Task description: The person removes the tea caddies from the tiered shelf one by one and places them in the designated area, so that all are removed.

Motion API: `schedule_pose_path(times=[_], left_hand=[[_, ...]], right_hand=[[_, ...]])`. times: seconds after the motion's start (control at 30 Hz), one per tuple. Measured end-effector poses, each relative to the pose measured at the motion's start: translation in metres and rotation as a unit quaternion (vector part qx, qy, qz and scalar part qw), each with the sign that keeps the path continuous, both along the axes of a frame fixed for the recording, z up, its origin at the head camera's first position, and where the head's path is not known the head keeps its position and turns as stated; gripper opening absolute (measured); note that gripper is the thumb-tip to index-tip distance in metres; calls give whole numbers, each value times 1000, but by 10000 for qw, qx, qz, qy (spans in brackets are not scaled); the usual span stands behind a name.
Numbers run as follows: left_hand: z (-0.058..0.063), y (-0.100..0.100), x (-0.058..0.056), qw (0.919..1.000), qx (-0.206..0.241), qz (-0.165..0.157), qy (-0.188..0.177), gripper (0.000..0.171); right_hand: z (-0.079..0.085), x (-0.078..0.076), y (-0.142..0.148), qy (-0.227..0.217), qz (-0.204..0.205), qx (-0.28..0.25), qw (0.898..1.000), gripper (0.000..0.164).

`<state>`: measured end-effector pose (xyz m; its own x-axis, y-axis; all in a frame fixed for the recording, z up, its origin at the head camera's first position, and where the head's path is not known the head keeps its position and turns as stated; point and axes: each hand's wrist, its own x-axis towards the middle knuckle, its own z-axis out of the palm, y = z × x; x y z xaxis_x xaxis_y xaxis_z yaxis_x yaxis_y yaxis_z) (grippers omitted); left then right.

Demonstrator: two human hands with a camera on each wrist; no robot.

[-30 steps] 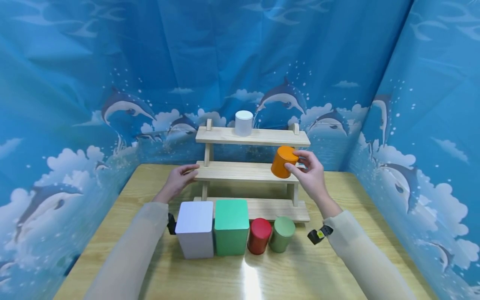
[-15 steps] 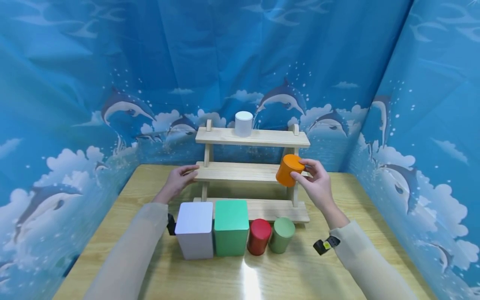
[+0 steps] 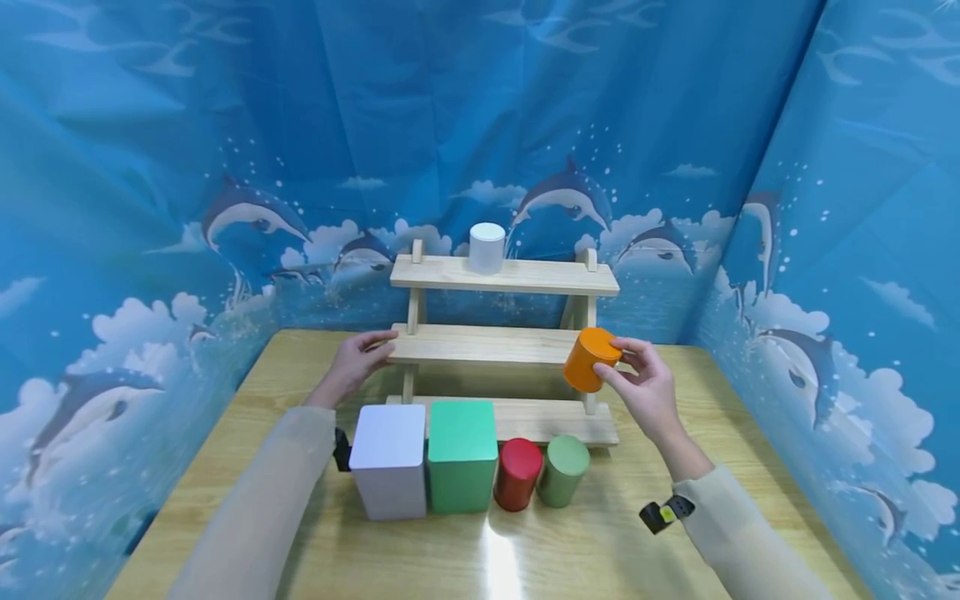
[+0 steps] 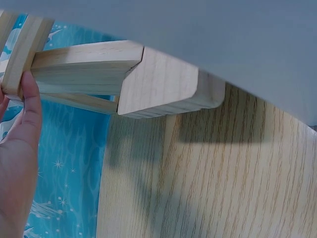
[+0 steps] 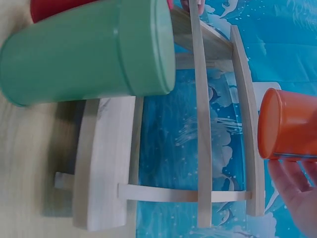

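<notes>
My right hand (image 3: pixel 647 385) grips an orange canister (image 3: pixel 589 362) from its right side, thumb in front and fingers behind. Tilted slightly, the canister overlaps the right end of the middle board of a wooden three-tier stand (image 3: pixel 480 342). In the right wrist view, the orange canister (image 5: pixel 294 124) is off to the side of the boards. At the stand's other end, my left hand (image 3: pixel 360 363) pinches the left end of the middle board, with the thumb (image 4: pixel 30 101) against the wood in the left wrist view. A white canister (image 3: pixel 487 248) stands upright on the top board.
In front of the stand, a white box (image 3: pixel 389 462), a green box (image 3: pixel 462 457), a red canister (image 3: pixel 517 475) and a light green canister (image 3: pixel 564 471) form a row on the wooden table (image 3: pixel 600 550). Blue dolphin-printed curtains (image 3: pixel 420 117) close off the back and sides.
My right hand has brought the orange canister down and to the right, from near the top board to the middle board's right end. The left hand stays put.
</notes>
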<state>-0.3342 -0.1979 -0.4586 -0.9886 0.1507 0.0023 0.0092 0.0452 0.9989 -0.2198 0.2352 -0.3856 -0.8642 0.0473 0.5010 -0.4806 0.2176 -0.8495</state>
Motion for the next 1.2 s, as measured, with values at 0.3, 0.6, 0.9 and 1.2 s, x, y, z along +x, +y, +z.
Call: schedule_pose_path(times=[0.3,0.6,0.9,1.2], left_hand=[[-1,0,2,9997,-125,77,179,47],[0,0,0,10000,14,6,73,45],[0,0,1,10000,60,-66,33,45],[0,0,0,9999,-138,20,79,48]], right_hand=[[-10,11,10,31,-146,-16,9999,36],[-17,25,19,170,-45,-61,9998,38],[-29,35,28,181,-70,-67,9998,37],[-43,45,37,110,-38,106,9999,36]])
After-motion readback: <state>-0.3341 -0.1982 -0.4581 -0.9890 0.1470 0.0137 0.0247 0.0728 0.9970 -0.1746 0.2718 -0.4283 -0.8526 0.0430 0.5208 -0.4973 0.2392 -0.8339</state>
